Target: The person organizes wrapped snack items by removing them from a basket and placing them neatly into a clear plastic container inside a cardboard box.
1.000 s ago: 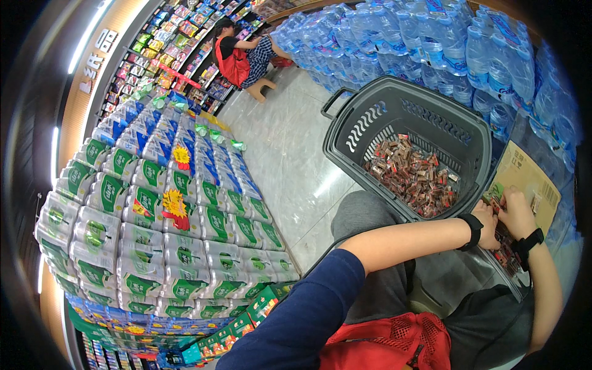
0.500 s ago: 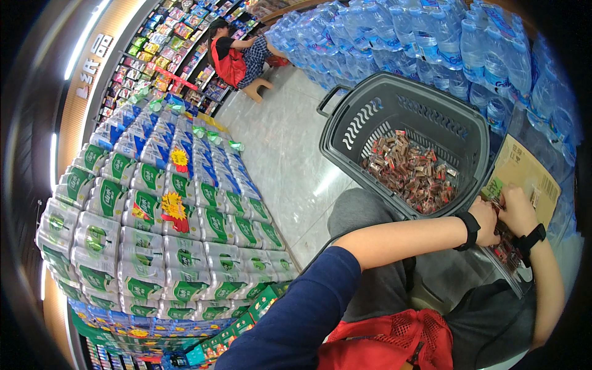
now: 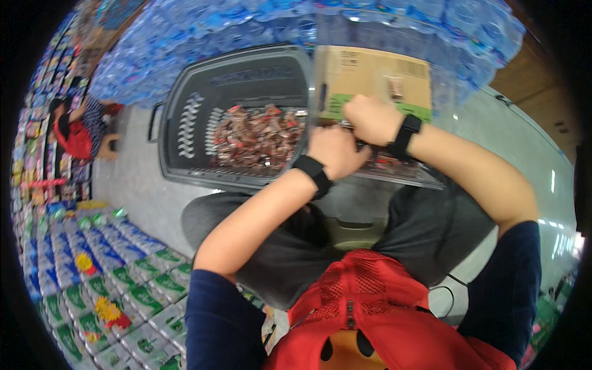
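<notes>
A clear plastic bin stands in front of me, with small wrapped snack pieces in its lower part. My left hand is at the bin's left side, fingers curled in and thumb toward the pieces. Just above and to its right, my right hand bends down with closed fingers, close against the left. What either hand grips is hidden and blurred. Behind them is a tan and green card, against which one small packet shows. Left of the bin, a dark grey basket holds many similar wrapped pieces.
Shrink-wrapped water bottles are stacked behind the basket and bin. Packs of green and blue cans rise at lower left. A person in a red vest sits on a stool by the far-left shelves. A dark cable lies at my right.
My view has swung to the right, so the basket and bin now sit nearer the middle. My hands have stayed together at the bin. More of my right arm shows.
</notes>
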Action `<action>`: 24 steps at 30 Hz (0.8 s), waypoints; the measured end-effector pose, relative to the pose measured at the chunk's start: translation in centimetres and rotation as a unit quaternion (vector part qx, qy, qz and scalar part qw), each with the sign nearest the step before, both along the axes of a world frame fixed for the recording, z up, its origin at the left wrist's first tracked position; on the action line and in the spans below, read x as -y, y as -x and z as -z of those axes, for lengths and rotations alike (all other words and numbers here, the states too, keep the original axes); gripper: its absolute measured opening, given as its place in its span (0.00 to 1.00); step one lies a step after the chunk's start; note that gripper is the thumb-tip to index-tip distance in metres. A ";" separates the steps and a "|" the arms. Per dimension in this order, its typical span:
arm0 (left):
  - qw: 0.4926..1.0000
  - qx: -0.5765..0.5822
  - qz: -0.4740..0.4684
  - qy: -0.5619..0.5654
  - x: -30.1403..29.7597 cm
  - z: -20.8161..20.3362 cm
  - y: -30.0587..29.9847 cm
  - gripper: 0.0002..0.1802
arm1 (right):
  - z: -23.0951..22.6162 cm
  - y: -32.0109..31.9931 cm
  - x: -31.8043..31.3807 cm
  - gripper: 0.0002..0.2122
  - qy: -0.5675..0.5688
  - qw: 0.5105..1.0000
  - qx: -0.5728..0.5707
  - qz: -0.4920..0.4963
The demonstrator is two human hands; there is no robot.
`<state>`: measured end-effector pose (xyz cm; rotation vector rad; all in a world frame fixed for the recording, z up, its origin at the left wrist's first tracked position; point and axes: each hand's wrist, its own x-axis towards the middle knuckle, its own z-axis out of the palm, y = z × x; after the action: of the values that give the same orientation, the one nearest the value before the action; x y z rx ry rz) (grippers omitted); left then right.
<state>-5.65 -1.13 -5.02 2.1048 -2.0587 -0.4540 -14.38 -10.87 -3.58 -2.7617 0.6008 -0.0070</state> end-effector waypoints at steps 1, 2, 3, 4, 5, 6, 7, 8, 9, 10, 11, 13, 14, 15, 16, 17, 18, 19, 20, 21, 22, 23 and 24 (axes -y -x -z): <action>1.000 -0.008 0.012 0.011 0.0 0.3 -0.2 0.22 | -0.2 -0.2 -0.1 0.07 -0.014 1.000 -0.013 -0.004; 0.999 -0.002 0.021 -0.025 0.4 0.3 0.0 0.23 | 0.5 0.1 0.0 0.07 0.001 1.000 0.000 0.007; 0.999 -0.003 0.031 -0.040 0.4 -0.1 0.1 0.24 | 0.2 0.2 -0.1 0.07 -0.017 0.999 -0.012 0.025; 0.998 -0.001 0.039 -0.055 0.5 -0.3 0.2 0.26 | 0.0 0.5 0.0 0.07 -0.008 1.000 -0.008 0.015; 0.997 0.003 0.051 -0.065 0.7 -0.2 0.3 0.27 | -0.1 0.7 0.2 0.07 -0.009 1.000 -0.015 0.015; 0.995 0.008 0.059 -0.080 0.6 -0.1 0.3 0.29 | -0.2 0.7 0.1 0.07 -0.014 1.000 -0.019 0.012; 0.992 0.008 0.064 -0.112 0.7 0.0 0.3 0.32 | -0.4 0.8 0.1 0.07 -0.027 0.999 -0.034 0.014; 0.992 0.020 0.082 -0.095 0.6 0.0 0.2 0.36 | -0.7 0.8 0.3 0.07 -0.037 0.998 -0.041 0.022; 0.991 0.024 0.085 -0.105 0.5 0.1 0.3 0.38 | -0.5 0.8 0.3 0.07 -0.034 0.999 -0.031 0.016; 0.989 0.029 0.087 -0.116 0.5 0.2 0.3 0.41 | -0.3 0.8 0.3 0.08 -0.032 0.999 -0.021 0.010; 0.988 0.031 0.090 -0.121 0.4 0.2 0.3 0.41 | -0.1 0.8 0.5 0.08 -0.043 0.999 -0.020 0.007; 0.986 0.037 0.092 -0.130 0.5 0.1 0.4 0.43 | -0.5 1.0 0.6 0.10 -0.051 0.998 -0.024 -0.001; 0.986 0.037 0.096 -0.134 0.5 0.0 0.4 0.43 | -0.6 1.2 0.6 0.10 -0.055 0.998 -0.023 0.003; 0.985 0.051 0.094 -0.138 0.5 -0.2 0.5 0.43 | -1.0 1.2 0.5 0.09 -0.060 0.998 -0.022 0.005; 0.983 0.066 0.093 -0.142 0.6 -0.3 0.5 0.43 | -1.1 1.2 0.4 0.09 -0.065 0.998 -0.021 0.007; 0.983 0.066 0.094 -0.144 0.5 -0.2 0.6 0.43 | -0.8 1.1 0.4 0.09 -0.058 0.998 -0.025 0.015; 0.986 0.046 0.086 -0.134 0.5 -0.2 0.6 0.47 | -0.3 0.9 0.4 0.09 -0.060 0.998 -0.024 0.016; 0.989 0.026 0.077 -0.125 0.4 -0.2 0.6 0.52 | 0.2 0.8 0.4 0.09 -0.054 0.998 -0.019 0.020; 0.989 0.027 0.078 -0.126 0.4 -0.1 0.6 0.52 | 0.6 0.7 0.4 0.09 -0.049 0.998 -0.014 0.023; 0.991 0.022 0.076 -0.112 0.3 0.0 0.5 0.51 | 0.8 0.6 0.4 0.09 -0.051 0.998 -0.013 0.022; 0.992 0.018 0.074 -0.097 0.2 0.0 0.4 0.51 | 0.9 0.6 0.4 0.09 -0.051 0.999 -0.005 0.016; 0.992 0.018 0.073 -0.099 0.1 0.0 0.4 0.51 | 1.0 0.6 0.4 0.09 -0.051 0.999 0.003 0.010; 0.991 0.036 0.077 -0.100 0.1 0.0 0.4 0.45 | 1.2 0.6 0.4 0.09 -0.052 0.999 0.004 0.009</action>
<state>-6.05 -1.25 -5.01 2.1035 -2.3167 -0.6405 -14.98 -11.26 -4.78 -2.6546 0.6065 0.0102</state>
